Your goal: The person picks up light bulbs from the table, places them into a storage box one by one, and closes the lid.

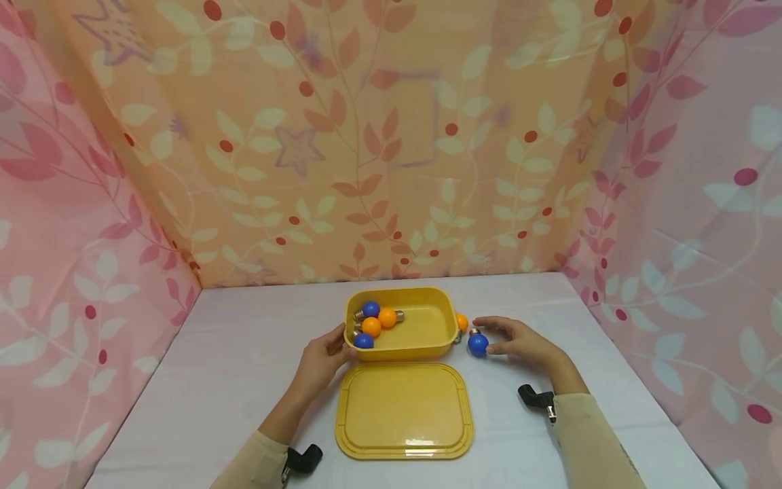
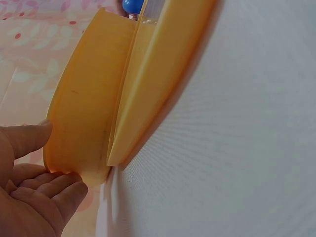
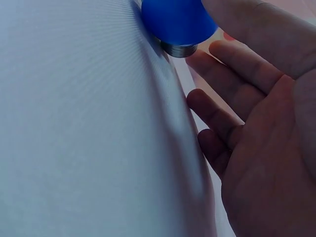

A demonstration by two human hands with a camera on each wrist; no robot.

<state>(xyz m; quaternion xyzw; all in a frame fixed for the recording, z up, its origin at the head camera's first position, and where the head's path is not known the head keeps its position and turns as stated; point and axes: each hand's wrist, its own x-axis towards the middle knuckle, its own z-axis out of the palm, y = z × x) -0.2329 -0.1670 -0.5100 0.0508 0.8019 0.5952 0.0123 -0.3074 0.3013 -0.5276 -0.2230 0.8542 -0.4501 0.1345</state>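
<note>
A yellow plastic box point(image 1: 427, 353) stands on the table with several blue and orange light bulbs point(image 1: 371, 327) in its left half. My left hand point(image 1: 322, 356) touches the box's left end. In the left wrist view its thumb lies at the rim and its loosely bent fingers point(image 2: 69, 195) rest against the outer wall. Right of the box, a blue bulb point(image 1: 478, 345) with a metal screw base lies on the table. My right hand point(image 1: 522, 341) is around it, thumb at the blue globe point(image 3: 177, 19), fingertips spread beside the screw base point(image 3: 178, 50).
An orange bulb point(image 1: 462, 322) lies against the box's right end, partly hidden by it. The yellow lid point(image 1: 404, 411) lies flat in front of the box, between my forearms. Patterned cloth walls point(image 1: 391, 204) enclose the white table point(image 1: 244, 326) at the back and sides.
</note>
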